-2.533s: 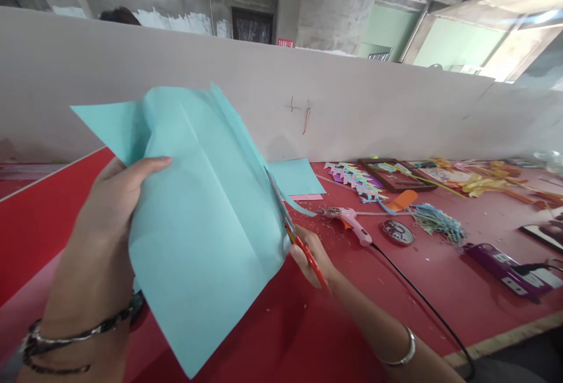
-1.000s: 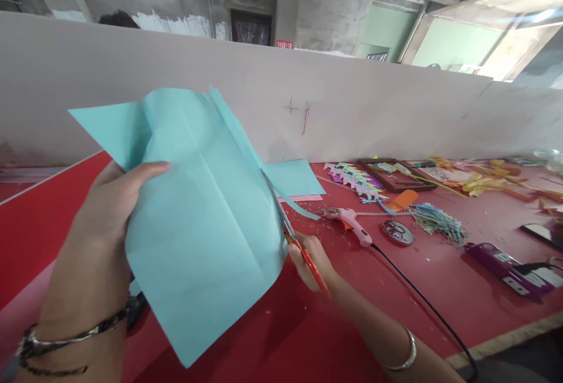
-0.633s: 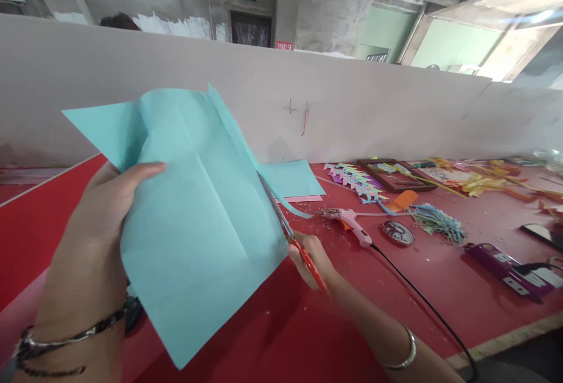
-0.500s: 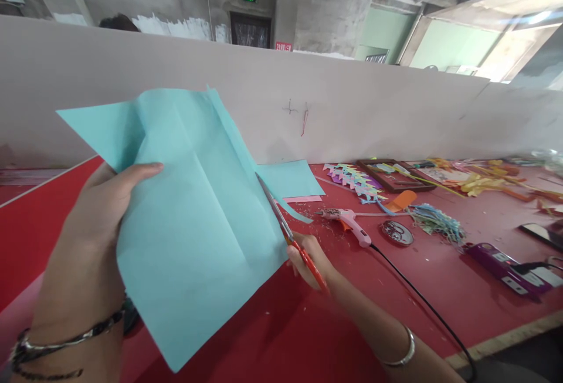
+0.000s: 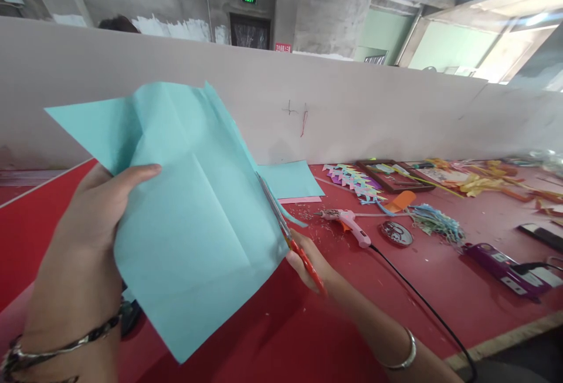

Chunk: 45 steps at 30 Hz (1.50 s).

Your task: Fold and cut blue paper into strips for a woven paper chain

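A large creased sheet of light blue paper (image 5: 193,219) is held up in front of me, tilted, with its upper left corner bent back. My left hand (image 5: 105,201) grips its left side, thumb on the near face and the other fingers hidden behind. My right hand (image 5: 310,263) is closed round the orange handles of a pair of scissors (image 5: 275,207). The blades lie along the sheet's right edge, where a narrow cut strip (image 5: 294,217) hangs off to the right. Behind it, another blue sheet (image 5: 292,179) lies on the table over something pink.
On the red table (image 5: 396,289) lie a pink glue gun (image 5: 349,223) with a black cord, a round tin (image 5: 396,233), a bundle of strips (image 5: 435,221) and a purple power strip (image 5: 505,268). A brown tray (image 5: 396,176) sits farther back, before a pale partition (image 5: 373,113).
The sheet and my left hand have shifted slightly left. The scissors stay at the right edge, their blades looking closer together, and the cut strip hangs a little differently.
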Each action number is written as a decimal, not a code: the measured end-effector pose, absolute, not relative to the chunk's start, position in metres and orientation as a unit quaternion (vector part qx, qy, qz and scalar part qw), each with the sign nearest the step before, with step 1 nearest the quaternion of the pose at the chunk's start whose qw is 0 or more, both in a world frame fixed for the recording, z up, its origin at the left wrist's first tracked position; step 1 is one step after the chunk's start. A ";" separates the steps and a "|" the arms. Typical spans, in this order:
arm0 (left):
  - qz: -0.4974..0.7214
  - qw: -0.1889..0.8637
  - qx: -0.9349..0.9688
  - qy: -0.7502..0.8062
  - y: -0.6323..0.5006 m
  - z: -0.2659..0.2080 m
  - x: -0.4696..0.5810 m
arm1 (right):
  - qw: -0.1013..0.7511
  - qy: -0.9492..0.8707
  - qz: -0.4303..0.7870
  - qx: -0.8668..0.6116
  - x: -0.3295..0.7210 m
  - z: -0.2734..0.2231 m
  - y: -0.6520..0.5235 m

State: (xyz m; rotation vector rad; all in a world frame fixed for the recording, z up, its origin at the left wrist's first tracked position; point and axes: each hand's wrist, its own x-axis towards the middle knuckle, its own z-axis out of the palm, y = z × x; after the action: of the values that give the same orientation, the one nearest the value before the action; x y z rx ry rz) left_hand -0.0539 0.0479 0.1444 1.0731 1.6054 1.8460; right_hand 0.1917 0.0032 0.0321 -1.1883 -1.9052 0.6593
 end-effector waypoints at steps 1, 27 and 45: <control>0.678 0.235 0.391 0.577 0.048 0.144 -0.053 | 0.387 -0.748 0.263 -0.471 0.192 0.032 0.003; 0.655 0.374 0.400 0.520 0.047 0.139 -0.038 | 0.429 -0.734 0.266 -0.455 0.184 0.034 0.005; 0.654 0.368 0.386 0.536 0.050 0.137 -0.040 | 0.446 -0.711 0.301 -0.452 0.178 0.040 -0.001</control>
State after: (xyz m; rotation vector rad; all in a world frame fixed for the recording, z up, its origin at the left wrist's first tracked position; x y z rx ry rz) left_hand -0.0400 0.0501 0.1371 0.9909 1.3765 1.6803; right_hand 0.1785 -0.0014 0.0397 -1.1207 -1.7607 0.7458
